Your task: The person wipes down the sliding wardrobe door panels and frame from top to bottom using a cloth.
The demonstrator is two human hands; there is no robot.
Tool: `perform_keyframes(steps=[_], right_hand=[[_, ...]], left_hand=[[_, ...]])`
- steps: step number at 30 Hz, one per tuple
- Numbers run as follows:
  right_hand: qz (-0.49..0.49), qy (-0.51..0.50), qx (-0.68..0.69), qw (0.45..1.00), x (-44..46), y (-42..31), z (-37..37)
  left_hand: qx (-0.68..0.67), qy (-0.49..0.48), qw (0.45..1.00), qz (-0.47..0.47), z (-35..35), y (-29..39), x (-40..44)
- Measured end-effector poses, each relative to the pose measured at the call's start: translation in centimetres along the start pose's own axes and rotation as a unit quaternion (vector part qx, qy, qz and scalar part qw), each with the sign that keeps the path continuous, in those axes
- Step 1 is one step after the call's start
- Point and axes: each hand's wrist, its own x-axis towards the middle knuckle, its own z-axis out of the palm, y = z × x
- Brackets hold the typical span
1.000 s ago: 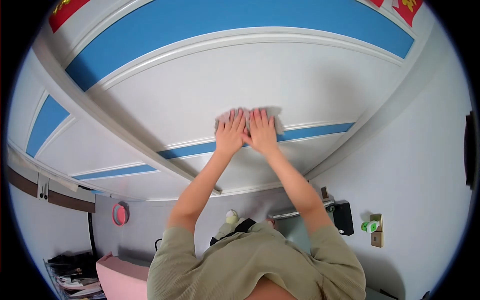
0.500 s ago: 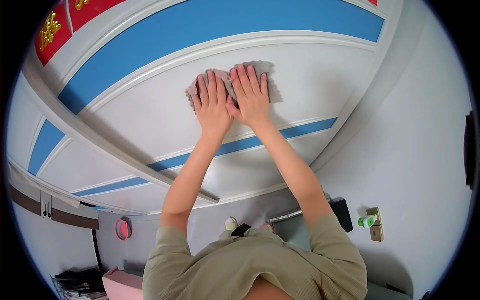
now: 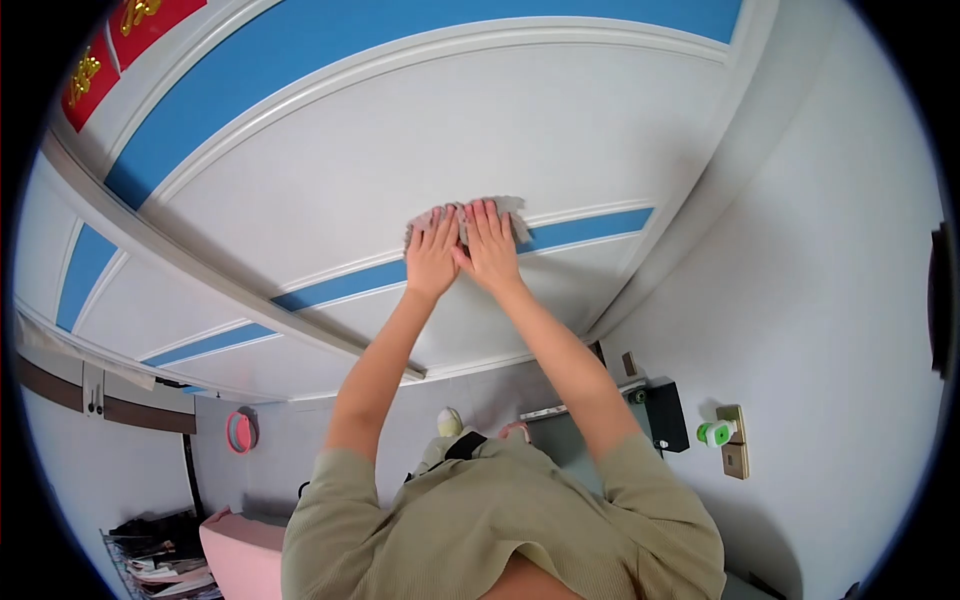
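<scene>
My left hand (image 3: 432,254) lies flat on the pinkish-grey cloth (image 3: 416,222), its fingers stretched upward. Beside it, my right hand (image 3: 490,248) presses the greyer part of the cloth (image 3: 519,218) with straight fingers. Whether this is one cloth or two, I cannot tell. Both hands are open and hold the fabric against the white wardrobe door (image 3: 450,130), over its lower moulding and narrow blue stripe (image 3: 590,228). The thumbs nearly meet, and the hands hide the middle of the cloth.
Another door panel (image 3: 180,290) stands left of a raised frame edge. A green-and-white plug (image 3: 716,433) sits in a socket on the right wall, near a black box (image 3: 665,415). Low at the left are a pink basin (image 3: 240,432) and a pink piece of furniture (image 3: 240,555).
Both hands have slid down the door with the cloth, from the white panel onto the lower moulding and blue stripe. The view has shifted slightly.
</scene>
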Motion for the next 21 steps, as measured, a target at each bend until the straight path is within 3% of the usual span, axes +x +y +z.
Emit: perform_keyframes(steps=[3,9,11,15,18,21], right_hand=[[-0.026,0.027,0.046,0.998,4.3,-0.3,-4.0],[-0.097,0.106,0.004,0.990,12.9,1.6,-10.7],[-0.103,0.108,-0.018,0.989,12.5,2.8,-10.9],[-0.061,0.067,-0.031,0.995,7.8,5.6,-8.2],[-0.038,0.028,-0.050,0.998,2.5,8.1,-5.8],[-0.045,0.019,-0.061,0.997,0.2,9.6,-5.1]], left_hand=[[-0.024,0.048,0.998,-0.029,-2.5,0.0,3.7],[-0.001,0.160,0.985,-0.069,-7.0,1.1,12.5],[0.016,0.159,0.985,-0.066,-6.4,1.7,12.7],[0.029,0.062,0.997,-0.022,-3.2,3.7,9.9],[0.033,-0.008,0.998,0.061,-0.3,4.9,6.7],[0.020,-0.001,0.997,0.070,1.2,6.4,5.4]])
